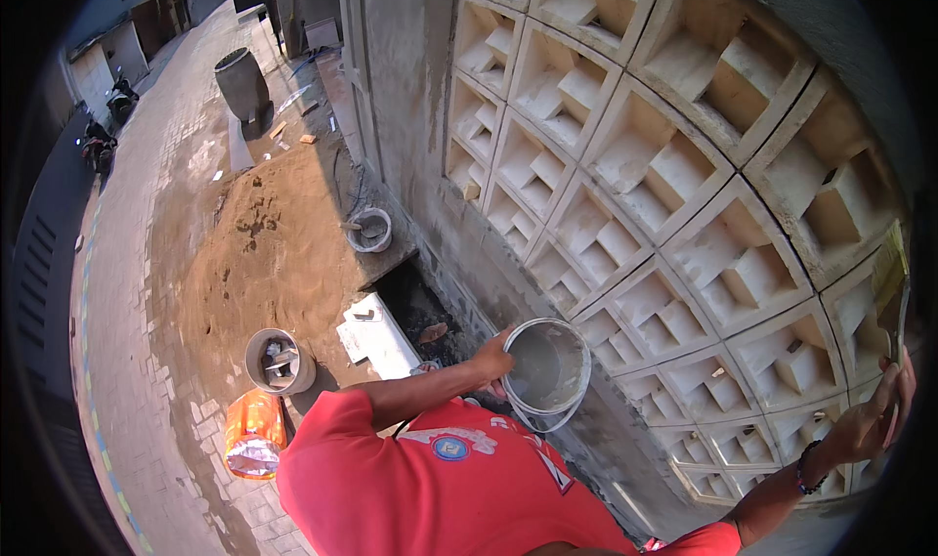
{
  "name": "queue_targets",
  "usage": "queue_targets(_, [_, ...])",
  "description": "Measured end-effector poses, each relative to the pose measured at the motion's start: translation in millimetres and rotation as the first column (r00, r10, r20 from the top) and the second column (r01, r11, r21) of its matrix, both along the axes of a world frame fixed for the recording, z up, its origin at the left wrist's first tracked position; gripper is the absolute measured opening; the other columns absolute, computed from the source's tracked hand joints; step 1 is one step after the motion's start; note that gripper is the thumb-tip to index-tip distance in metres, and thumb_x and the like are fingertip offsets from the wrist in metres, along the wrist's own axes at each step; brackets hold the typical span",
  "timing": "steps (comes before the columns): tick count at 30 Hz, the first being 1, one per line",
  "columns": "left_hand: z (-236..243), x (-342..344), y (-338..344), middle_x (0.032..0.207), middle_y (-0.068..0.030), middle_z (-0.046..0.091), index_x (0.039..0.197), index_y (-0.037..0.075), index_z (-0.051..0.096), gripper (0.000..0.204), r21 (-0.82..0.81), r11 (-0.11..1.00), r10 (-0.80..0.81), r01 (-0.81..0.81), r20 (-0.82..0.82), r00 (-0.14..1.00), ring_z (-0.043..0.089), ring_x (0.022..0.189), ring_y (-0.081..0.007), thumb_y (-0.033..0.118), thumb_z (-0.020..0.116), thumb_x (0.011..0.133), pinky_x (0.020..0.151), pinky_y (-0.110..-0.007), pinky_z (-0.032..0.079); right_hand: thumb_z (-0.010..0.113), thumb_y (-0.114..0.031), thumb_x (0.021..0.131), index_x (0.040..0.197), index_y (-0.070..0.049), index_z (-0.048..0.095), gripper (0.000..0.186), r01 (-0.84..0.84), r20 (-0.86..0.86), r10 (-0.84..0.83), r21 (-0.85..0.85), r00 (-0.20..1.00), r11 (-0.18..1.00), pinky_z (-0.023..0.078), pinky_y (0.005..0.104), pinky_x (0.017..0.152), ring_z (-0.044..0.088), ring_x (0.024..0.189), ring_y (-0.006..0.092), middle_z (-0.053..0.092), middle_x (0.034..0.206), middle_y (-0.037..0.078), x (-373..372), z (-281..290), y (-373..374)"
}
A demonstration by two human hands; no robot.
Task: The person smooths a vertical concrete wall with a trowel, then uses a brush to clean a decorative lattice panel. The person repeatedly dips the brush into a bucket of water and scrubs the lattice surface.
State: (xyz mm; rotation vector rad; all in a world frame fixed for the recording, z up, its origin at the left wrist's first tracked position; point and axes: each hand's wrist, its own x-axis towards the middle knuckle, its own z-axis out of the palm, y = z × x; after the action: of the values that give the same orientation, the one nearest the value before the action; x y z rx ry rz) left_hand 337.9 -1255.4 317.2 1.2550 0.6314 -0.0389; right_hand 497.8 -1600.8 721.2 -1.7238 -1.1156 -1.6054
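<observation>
My left hand [494,359] grips the rim of a white bucket [547,368] holding thin grey liquid, close to the lower part of the wall. My right hand [879,409], with a dark beaded bracelet on the wrist, is raised at the far right and closed on the handle of a wide brush [893,278]. The yellowish bristles point up against or very near the cream breeze-block wall [686,226]; I cannot tell if they touch. The blocks have square frames with stepped openings, above grey render. My red shirt fills the lower middle of the view.
An open drain [415,307] runs along the wall's foot beside a white slab [386,346]. Leftward lie a sand pile [259,263], a small bucket [371,232], a bucket of tools [280,361] and an orange bag [252,429]. A concrete cylinder [242,82] and parked motorbikes [99,148] stand along the paved lane.
</observation>
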Motion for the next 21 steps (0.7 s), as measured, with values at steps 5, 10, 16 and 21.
queue_targets(5, [26,-1,-2,0.116,-0.0187,0.056,0.149,0.017,0.018,0.079,-0.017,1.0,0.002,-0.002,-0.005,1.0,0.066,0.068,-0.0245,-0.005,0.044,0.078,0.038,-0.032,0.056,0.062,0.0,0.081,0.093,-0.003,0.054,0.015,-0.566,-0.706,0.344,-0.098,0.619,0.819,0.048,0.0328,0.072,0.061,0.079,0.0239,0.061,0.089,0.016,-46,-141,103])
queue_targets(10, [32,7,-19,0.11,-0.018,0.058,0.149,0.016,0.018,0.08,-0.008,0.999,-0.047,0.047,0.004,0.999,0.065,0.066,-0.0236,-0.004,0.045,0.077,0.038,-0.032,0.056,0.064,-0.006,0.083,0.094,0.001,0.061,0.014,-0.684,-0.995,-0.027,-0.084,0.094,0.725,0.046,0.03,0.06,0.06,0.066,0.0181,0.063,0.081,0.012,-46,-285,159])
queue_targets(16, [19,14,-37,0.11,-0.0206,0.059,0.148,0.017,0.021,0.076,-0.024,0.997,-0.072,0.071,-0.063,0.995,0.066,0.062,-0.0283,-0.003,0.045,0.078,0.035,-0.035,0.055,0.065,-0.005,0.082,0.095,0.0,0.063,0.014,-0.629,-0.979,-0.178,-0.202,0.102,0.751,0.047,0.026,0.059,0.059,0.065,0.0119,0.063,0.076,0.007,-36,-370,140])
queue_targets(21, [9,13,-35,0.115,-0.0174,0.057,0.147,0.022,0.023,0.08,-0.089,0.992,-0.095,0.092,-0.029,0.995,0.066,0.068,-0.0294,-0.01,0.04,0.076,0.039,-0.037,0.058,0.066,-0.007,0.083,0.097,-0.001,0.061,0.015,-0.306,-0.937,0.266,0.327,-0.225,0.894,0.051,0.0252,0.061,0.061,0.07,0.0114,0.063,0.082,0.006,-7,-257,86])
